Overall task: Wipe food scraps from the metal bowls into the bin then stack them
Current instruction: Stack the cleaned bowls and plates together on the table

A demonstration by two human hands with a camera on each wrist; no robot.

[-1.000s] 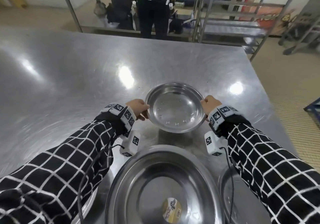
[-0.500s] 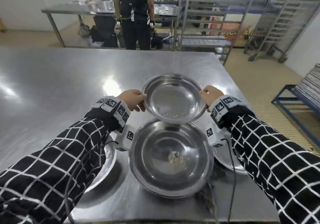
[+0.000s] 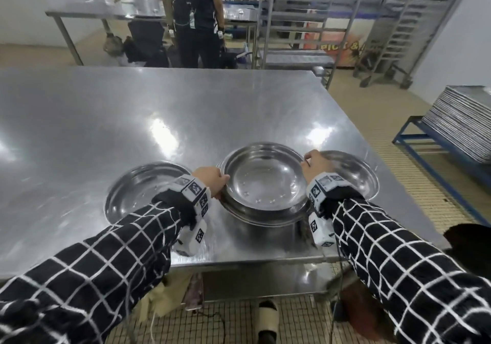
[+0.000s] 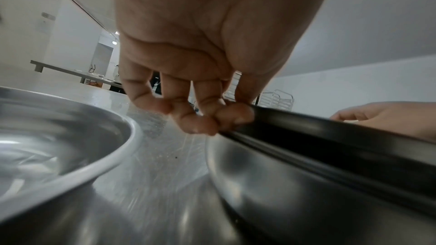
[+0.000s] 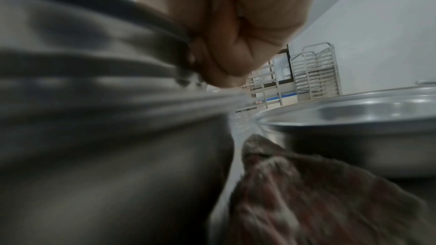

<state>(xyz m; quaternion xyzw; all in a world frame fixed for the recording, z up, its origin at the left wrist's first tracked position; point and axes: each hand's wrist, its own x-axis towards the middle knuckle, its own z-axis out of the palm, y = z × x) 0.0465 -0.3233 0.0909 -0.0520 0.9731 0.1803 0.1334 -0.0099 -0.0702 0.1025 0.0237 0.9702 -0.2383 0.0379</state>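
Observation:
A shallow metal bowl (image 3: 265, 179) sits inside the mouth of a larger metal bowl (image 3: 261, 217) near the table's front edge. I cannot tell whether it rests fully in it. My left hand (image 3: 220, 181) grips the shallow bowl's left rim, with fingers curled under the edge (image 4: 226, 118) in the left wrist view. My right hand (image 3: 308, 161) grips the opposite rim; its view is blurred, with the curled fingers (image 5: 219, 59) against the rim. No scraps show in the top bowl.
Another metal bowl (image 3: 143, 189) lies left of the stack and one (image 3: 353, 176) right of it. A brownish cloth (image 5: 318, 193) lies between stack and right bowl. The steel table (image 3: 132, 117) stretches away. A dark object (image 3: 467, 240) stands off its right corner. A person (image 3: 196, 16) stands beyond.
Both hands have carried the shallow bowl toward me and lowered it into the larger bowl. The head camera has tipped up and back, now showing the table's front edge and floor.

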